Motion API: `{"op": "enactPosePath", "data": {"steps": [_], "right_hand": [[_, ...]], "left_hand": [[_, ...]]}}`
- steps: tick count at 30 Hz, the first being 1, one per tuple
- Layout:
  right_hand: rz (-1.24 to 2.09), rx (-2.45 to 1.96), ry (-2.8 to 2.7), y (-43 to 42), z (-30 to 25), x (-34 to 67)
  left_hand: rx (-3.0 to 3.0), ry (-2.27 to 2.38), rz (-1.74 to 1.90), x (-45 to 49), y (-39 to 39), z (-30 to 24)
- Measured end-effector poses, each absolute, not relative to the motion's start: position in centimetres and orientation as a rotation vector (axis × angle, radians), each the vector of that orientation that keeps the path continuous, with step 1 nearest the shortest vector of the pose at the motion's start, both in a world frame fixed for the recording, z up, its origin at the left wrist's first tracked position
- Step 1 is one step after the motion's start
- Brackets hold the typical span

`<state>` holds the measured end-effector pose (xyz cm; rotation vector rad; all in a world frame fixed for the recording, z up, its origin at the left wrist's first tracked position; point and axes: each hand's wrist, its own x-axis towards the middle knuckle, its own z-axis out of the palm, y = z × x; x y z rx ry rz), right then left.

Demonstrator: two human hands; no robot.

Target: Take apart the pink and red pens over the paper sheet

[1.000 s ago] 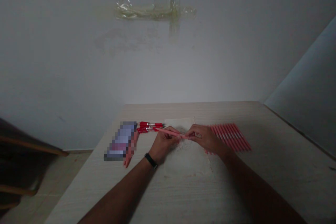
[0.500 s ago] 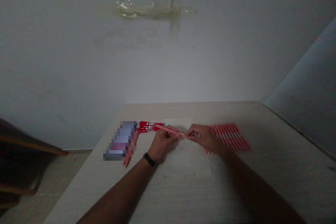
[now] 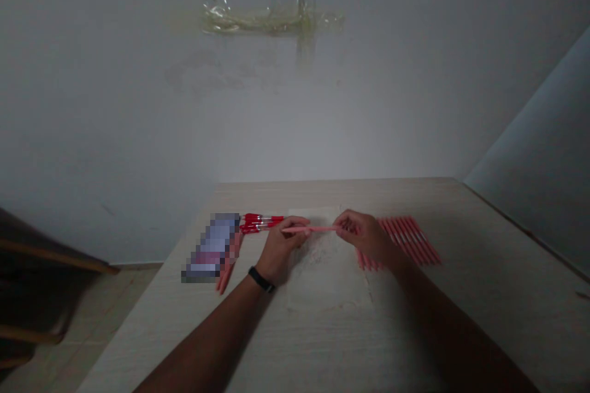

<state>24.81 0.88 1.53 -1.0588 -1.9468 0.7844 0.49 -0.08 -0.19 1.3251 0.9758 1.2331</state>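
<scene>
Both my hands hold one thin pink pen barrel (image 3: 312, 229) level above a white sheet of paper (image 3: 325, 273) on the wooden table (image 3: 461, 295). My left hand (image 3: 279, 248), with a black band on the wrist, pinches the barrel's left end. My right hand (image 3: 364, 236) pinches its right end. A row of several pink barrels (image 3: 410, 238) lies just right of my right hand. A few red-capped pens (image 3: 262, 223) lie left of my left hand.
A blurred-out flat box (image 3: 212, 247) lies at the table's left side, with pink pieces (image 3: 227, 273) beside it. A grey wall rises behind the table. A dark wooden chair (image 3: 41, 295) stands at the far left over a tiled floor.
The barrel was tilted down to the right; now it is held level and a little higher. Both hands have moved slightly away from me.
</scene>
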Motion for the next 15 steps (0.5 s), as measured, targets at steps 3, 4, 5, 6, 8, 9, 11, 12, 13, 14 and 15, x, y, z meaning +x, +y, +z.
{"op": "enactPosePath", "data": {"steps": [3,4,5,6,8,9,11,12,13,14,15], "right_hand": [[0.892,-0.998,-1.754,1.4,1.5,25.4],[0.95,-0.967,-1.675,1.3,1.4,25.2],[1.006,-0.932,-1.608,1.2,1.3,24.9],[1.041,-0.897,-1.56,1.0,1.1,24.5],[1.084,-0.829,-1.59,0.6,0.8,23.5],[1.069,-0.8,-1.638,0.4,0.5,23.1],[1.02,-0.788,-1.74,0.2,0.1,22.6],[0.987,-0.794,-1.771,0.1,-0.1,22.4],[0.962,-0.805,-1.791,0.1,-0.2,22.4],[0.949,-0.811,-1.803,0.1,-0.3,22.4],[0.952,-0.809,-1.82,0.1,-0.4,22.3]], "left_hand": [[1.327,0.955,1.287,0.3,0.2,-0.2],[1.349,0.951,1.263,0.3,0.2,-0.2],[1.376,0.946,1.231,0.4,0.1,-0.2],[1.415,0.942,1.196,0.4,0.0,-0.1],[1.553,0.943,1.114,0.4,-0.1,0.2],[1.677,0.961,1.062,0.3,-0.2,0.4],[2.003,0.994,0.919,-0.2,-0.2,0.7],[2.143,0.99,0.867,-0.5,-0.1,0.7],[2.264,0.965,0.804,-0.8,0.0,0.7],[2.36,0.935,0.738,-1.1,0.1,0.6],[2.421,0.95,0.686,-1.3,0.2,0.4]]}}
